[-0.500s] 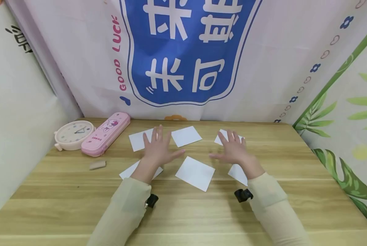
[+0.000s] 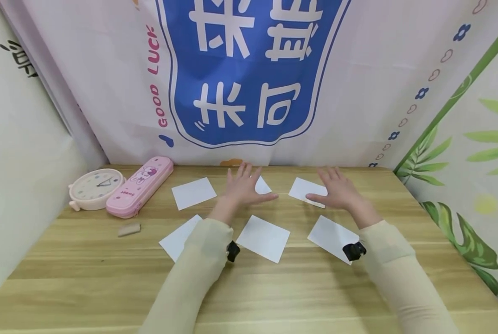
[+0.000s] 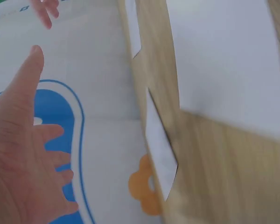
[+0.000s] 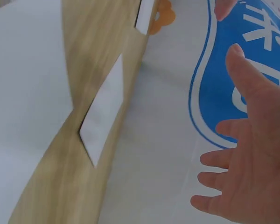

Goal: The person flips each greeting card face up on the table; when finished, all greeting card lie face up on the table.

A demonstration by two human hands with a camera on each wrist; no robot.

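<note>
Several white cards lie on the wooden table in two loose rows. My left hand (image 2: 241, 188), fingers spread, hovers over the back middle card (image 2: 262, 186) and hides much of it. Fingers also apart, my right hand (image 2: 336, 190) is over the right side of the back right card (image 2: 302, 189). Both wrist views show bare palms holding nothing, raised above the tabletop. The back left card (image 2: 194, 193) and front middle card (image 2: 264, 238) show whole. My left sleeve covers part of the front left card (image 2: 178, 239); the right wrist camera overlaps the front right card (image 2: 328, 236).
At the left stand a round pale clock (image 2: 96, 189) and a pink pencil case (image 2: 140, 186) touching it in this view. A small tan block (image 2: 129, 229) lies in front of them. A printed cloth (image 2: 357, 106) hangs along the table's back edge.
Both hands have moved to the right, the left from the back left card to the back middle one. The cards seem to lie as before; the head view has tilted slightly.
</note>
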